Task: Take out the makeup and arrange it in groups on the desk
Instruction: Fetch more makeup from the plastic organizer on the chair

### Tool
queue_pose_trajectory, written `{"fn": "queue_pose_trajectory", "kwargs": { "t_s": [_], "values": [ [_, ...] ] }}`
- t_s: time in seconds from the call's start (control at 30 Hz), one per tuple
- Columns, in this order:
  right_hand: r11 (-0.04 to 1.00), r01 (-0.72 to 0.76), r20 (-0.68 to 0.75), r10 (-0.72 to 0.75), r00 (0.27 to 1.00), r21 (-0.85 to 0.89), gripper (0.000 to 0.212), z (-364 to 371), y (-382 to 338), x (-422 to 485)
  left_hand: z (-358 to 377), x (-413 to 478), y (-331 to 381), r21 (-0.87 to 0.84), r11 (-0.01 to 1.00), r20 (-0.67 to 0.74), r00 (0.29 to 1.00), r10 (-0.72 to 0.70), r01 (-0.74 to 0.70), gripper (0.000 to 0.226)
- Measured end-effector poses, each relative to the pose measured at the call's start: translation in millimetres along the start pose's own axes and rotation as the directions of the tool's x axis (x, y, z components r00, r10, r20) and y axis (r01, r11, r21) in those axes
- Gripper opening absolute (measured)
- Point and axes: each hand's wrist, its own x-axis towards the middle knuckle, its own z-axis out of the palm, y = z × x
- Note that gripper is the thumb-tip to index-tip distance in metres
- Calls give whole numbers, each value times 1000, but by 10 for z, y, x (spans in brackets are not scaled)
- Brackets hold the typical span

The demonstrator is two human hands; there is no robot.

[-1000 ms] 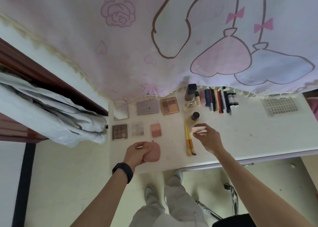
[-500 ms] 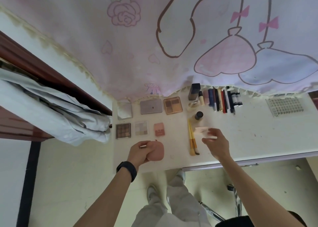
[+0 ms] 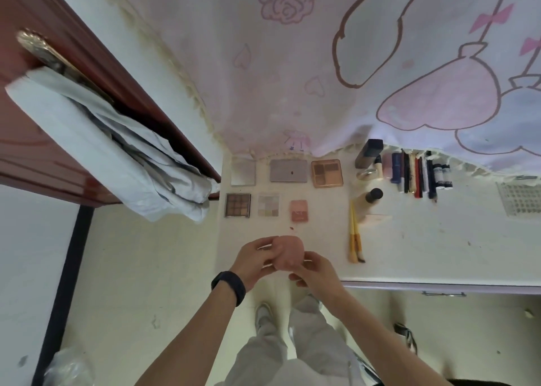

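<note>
One change: right hand [image 3: 317, 272] joined left hand [image 3: 254, 259] on pink pouch [image 3: 289, 251].

Pink cartoon-print cloth [image 3: 322, 78] hangs over the far edge of the desk [image 3: 439, 239]. White perforated grid [image 3: 519, 198] lies near the desk's far right corner. Left of the desk, a pale grey garment [image 3: 117, 151] is draped on a red-brown wooden panel [image 3: 29, 151], with a brass handle [image 3: 38, 47] above it. Crumpled plastic bag [image 3: 68, 368] sits on the floor [image 3: 146, 268], bottom left.

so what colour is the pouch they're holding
Pink; the pouch shows best in the head view.
</note>
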Motion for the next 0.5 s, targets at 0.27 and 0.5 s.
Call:
{"fn": "queue_pose_trajectory", "kwargs": {
  "t_s": [0.27,0.5],
  "values": [
    [993,-2,-465,-53,884,-117,32,-290,-301,466,-535,198,-174,922,386,-127,951,280,9,77],
    [942,-79,-510,-105,854,-326,48,-320,-397,676,-741,377,-413,1000,6,-31,965,260,31,86]
  ]
}}
